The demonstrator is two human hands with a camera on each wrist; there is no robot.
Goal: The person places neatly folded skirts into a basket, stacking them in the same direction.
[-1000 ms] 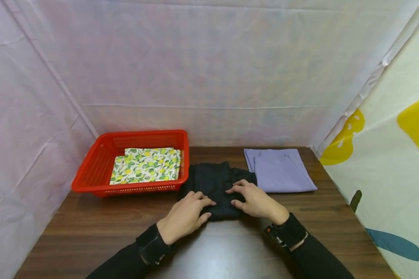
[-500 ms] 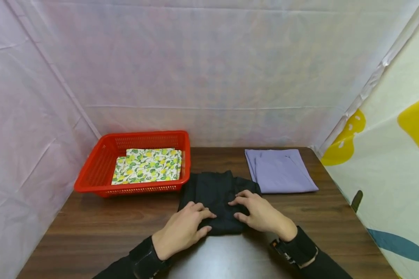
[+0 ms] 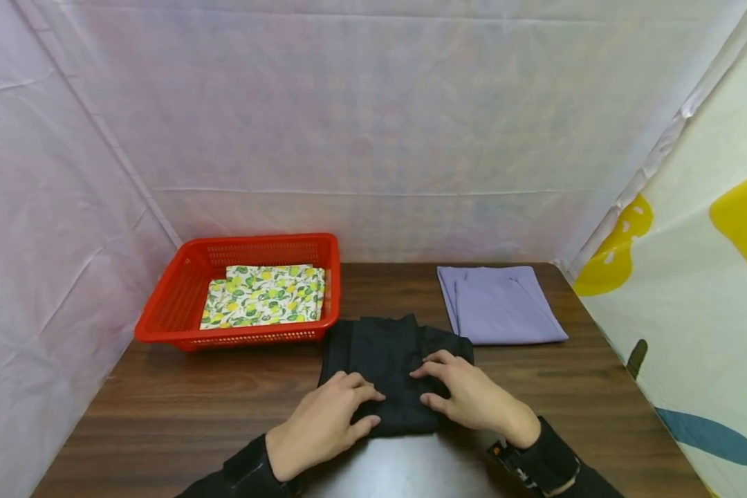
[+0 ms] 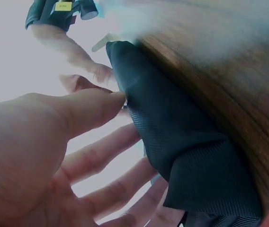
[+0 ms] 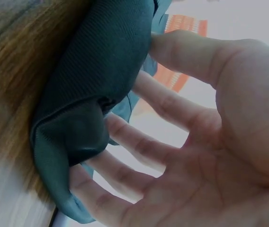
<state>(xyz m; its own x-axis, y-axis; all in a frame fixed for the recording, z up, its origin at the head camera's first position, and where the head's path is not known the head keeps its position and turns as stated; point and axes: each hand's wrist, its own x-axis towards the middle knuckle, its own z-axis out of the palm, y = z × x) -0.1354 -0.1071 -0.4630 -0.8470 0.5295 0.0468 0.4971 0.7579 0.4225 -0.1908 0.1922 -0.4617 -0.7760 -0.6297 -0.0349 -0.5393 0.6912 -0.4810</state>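
Note:
A folded black cloth (image 3: pixel 382 373) lies on the table in the middle of the head view, its layers stacked in a rough square. On its near left part my left hand (image 3: pixel 333 418) rests with fingers spread. My right hand (image 3: pixel 467 394) touches the near right part the same way. In the left wrist view, the thumb and fingertips of the left hand (image 4: pixel 77 142) meet the top of the black cloth (image 4: pixel 172 127). From the right wrist view, the fingers of the right hand (image 5: pixel 186 127) lie spread along the upper side of the cloth (image 5: pixel 92 61), which has a loose fold at one corner.
A red plastic basket (image 3: pixel 168 304) stands at the back left, holding a folded lemon-print cloth (image 3: pixel 274 294). At the back right lies a folded lavender cloth (image 3: pixel 504 304). White fabric walls (image 3: pixel 373 124) enclose the wooden table (image 3: pixel 180 408).
Both hands have slid the black cloth toward the table's near side, away from the basket and the lavender cloth. Their spread fingers have stayed on it.

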